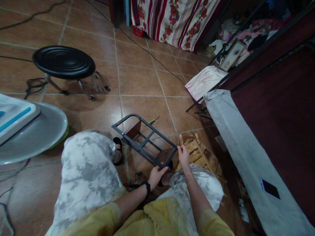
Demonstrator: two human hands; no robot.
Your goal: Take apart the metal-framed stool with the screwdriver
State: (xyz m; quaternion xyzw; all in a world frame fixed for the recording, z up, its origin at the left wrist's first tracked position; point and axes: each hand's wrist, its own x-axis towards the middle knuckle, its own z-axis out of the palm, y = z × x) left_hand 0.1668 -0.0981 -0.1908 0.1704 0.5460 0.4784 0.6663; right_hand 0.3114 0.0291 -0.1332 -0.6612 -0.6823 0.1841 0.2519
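I see my left hand (155,175) closed around the near rail of a dark metal frame (144,139), gripping it at the frame's six o'clock corner. My right hand (183,154) pinches the frame's near right corner, at about four o'clock, fingers folded shut on the metal. The frame sits tilted over the tiled floor (142,82) between my knees, with brown panels showing at its two ends; I cannot tell whether they are fixed to it. A green-handled screwdriver (153,121) lies on the floor at the frame's one o'clock, just beyond it. At three o'clock of my right hand rests a wooden crate (200,155) holding slatted wood pieces. A black stool (64,62) stands well apart at ten o'clock. A phone (270,188) lies on the grey cloth (233,137) at four o'clock.
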